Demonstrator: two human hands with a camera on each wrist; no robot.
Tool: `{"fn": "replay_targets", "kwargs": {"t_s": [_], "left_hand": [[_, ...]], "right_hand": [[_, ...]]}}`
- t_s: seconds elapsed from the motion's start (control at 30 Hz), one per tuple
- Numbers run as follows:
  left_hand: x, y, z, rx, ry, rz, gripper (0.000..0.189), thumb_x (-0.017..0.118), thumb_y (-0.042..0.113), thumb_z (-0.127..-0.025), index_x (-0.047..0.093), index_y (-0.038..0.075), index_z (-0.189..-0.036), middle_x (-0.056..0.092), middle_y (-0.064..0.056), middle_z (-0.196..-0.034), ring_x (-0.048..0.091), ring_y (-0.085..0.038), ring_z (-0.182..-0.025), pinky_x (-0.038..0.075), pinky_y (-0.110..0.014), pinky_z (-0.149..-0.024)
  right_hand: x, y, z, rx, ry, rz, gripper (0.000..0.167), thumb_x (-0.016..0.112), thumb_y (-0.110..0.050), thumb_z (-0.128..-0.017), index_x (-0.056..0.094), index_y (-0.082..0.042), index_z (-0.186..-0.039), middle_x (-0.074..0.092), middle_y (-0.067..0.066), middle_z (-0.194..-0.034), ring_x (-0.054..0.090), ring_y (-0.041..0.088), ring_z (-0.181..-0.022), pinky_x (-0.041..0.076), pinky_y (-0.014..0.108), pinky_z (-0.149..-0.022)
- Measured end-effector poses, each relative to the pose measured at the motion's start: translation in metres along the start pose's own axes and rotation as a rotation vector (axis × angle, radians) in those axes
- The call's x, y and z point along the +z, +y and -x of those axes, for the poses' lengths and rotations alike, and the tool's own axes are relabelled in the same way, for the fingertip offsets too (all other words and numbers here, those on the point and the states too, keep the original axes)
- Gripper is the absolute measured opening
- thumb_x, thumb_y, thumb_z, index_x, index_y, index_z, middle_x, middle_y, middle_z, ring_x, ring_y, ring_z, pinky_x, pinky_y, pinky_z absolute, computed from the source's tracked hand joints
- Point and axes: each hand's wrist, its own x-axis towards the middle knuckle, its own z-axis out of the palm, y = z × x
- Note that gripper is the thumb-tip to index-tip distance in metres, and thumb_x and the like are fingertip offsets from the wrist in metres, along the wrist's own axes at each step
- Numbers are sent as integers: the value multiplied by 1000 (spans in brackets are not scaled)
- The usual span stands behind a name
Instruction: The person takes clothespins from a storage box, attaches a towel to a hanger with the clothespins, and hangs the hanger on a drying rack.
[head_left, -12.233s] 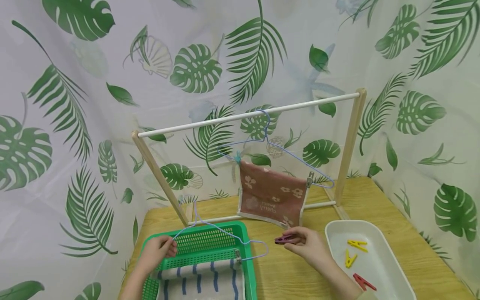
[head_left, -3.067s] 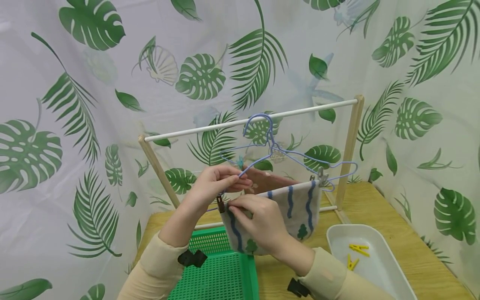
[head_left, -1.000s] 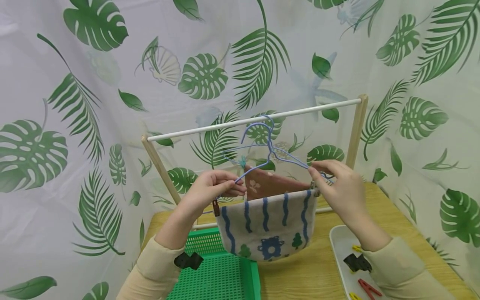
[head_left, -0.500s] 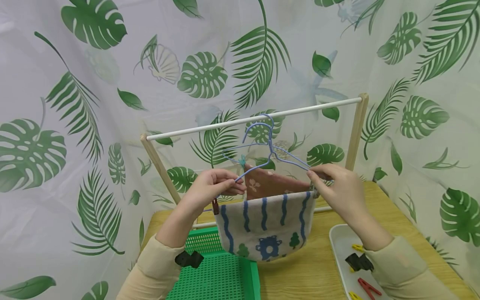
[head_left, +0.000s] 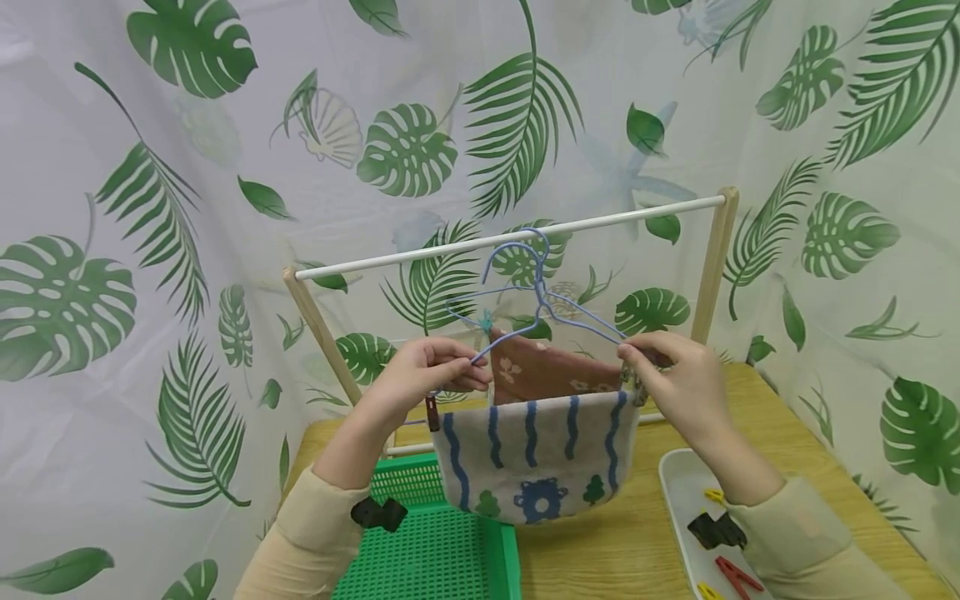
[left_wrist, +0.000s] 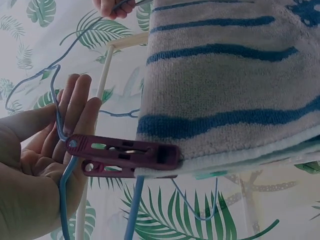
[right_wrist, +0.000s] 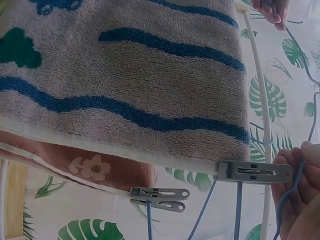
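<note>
My left hand (head_left: 427,372) pinches the left arm of a blue wire hanger (head_left: 539,293) between thumb and fingers. The hanger's right arm is pinched in my right hand (head_left: 678,379). From it hangs a white towel (head_left: 528,458) with blue wavy stripes, green trees and a blue bear. A dark red clothespin (left_wrist: 125,152) clips one top corner, and a grey clothespin (right_wrist: 255,171) the other. The hanger's hook overlaps the white rod (head_left: 420,252) in the head view. Behind it, a brown flowered towel (head_left: 551,371) hangs on a second blue hanger, held by a teal clip (head_left: 485,321) and another grey clothespin (right_wrist: 160,195).
Below left stands a green basket (head_left: 508,550) with perforated walls. At the right is a white tray (head_left: 675,479) holding a red clothespin (head_left: 737,575) and yellow ones, partly hidden by my right sleeve. The rack's wooden posts (head_left: 716,267) rise from the wooden table (head_left: 585,558).
Earlier, the striped towel lay over the basket; now it hangs clipped at both corners. My right hand left its left corner for the hanger's right arm. During the last second, little has moved.
</note>
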Motion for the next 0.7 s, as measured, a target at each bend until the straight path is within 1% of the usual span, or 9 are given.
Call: {"fn": "replay_targets", "kwargs": {"t_s": [0.13,0.17,0.3,0.33,0.37,0.4,0.47,0.57,0.7], "left_hand": [[-3,0,0,3,1,-35,27,58,9,-110,69,-4,-132,80,-18,-117,80,-18,-102,64,-40,-99],[-3,-1,1,5,3,-50,27,59,9,-110,69,-3,-132,80,-18,-117,80,-20,-104,65,-38,-96],[-8,-3,2,3,7,-90,27,59,9,-110,69,-3,-132,79,-20,-117,78,-28,-110,66,-36,-68],[-9,-4,3,2,9,-100,27,59,9,-110,69,-2,-132,79,-20,-117,78,-29,-111,64,-36,-64],[-11,-5,3,2,11,-112,27,60,9,-109,69,-2,-132,79,-19,-117,78,-29,-111,64,-36,-63],[-12,-6,3,1,15,-117,27,60,8,-109,69,-2,-133,79,-19,-118,78,-29,-112,65,-36,-66],[-14,-6,3,9,22,-134,28,61,7,-108,69,-4,-133,79,-20,-118,77,-29,-113,67,-36,-80],[-15,-6,1,12,44,-160,27,63,8,-107,70,-3,-131,80,-18,-117,78,-28,-113,63,-40,-100],[-16,-7,-4,27,66,-170,25,64,7,-106,72,-3,-128,80,-19,-116,77,-32,-112,62,-47,-101]], "right_hand": [[1,-2,0,-14,39,19,3,83,1,-89,82,0,-92,79,11,-82,51,-19,-77,42,-3,-70],[1,-3,0,-15,47,17,3,83,1,-89,82,0,-92,79,12,-82,51,-19,-77,42,-2,-70],[0,-4,0,-7,68,9,4,84,1,-89,82,0,-91,79,13,-83,49,-22,-78,43,-1,-69],[0,-4,0,-3,71,7,4,84,1,-89,82,0,-92,79,13,-83,49,-22,-78,43,-1,-69],[-1,-4,0,1,74,4,4,84,2,-89,82,0,-92,80,13,-83,49,-22,-78,43,-1,-69],[-1,-4,0,5,76,3,4,84,2,-89,82,0,-92,80,13,-84,49,-22,-78,43,-1,-69],[-2,-5,-1,12,78,2,4,84,1,-89,82,0,-92,80,14,-84,49,-22,-77,42,-2,-69],[-3,-5,-2,27,94,2,4,83,0,-90,82,0,-93,80,15,-85,49,-22,-78,40,-3,-70],[-4,-6,-4,41,123,14,4,84,-1,-90,82,1,-94,80,17,-86,48,-23,-78,39,-3,-71]]}}
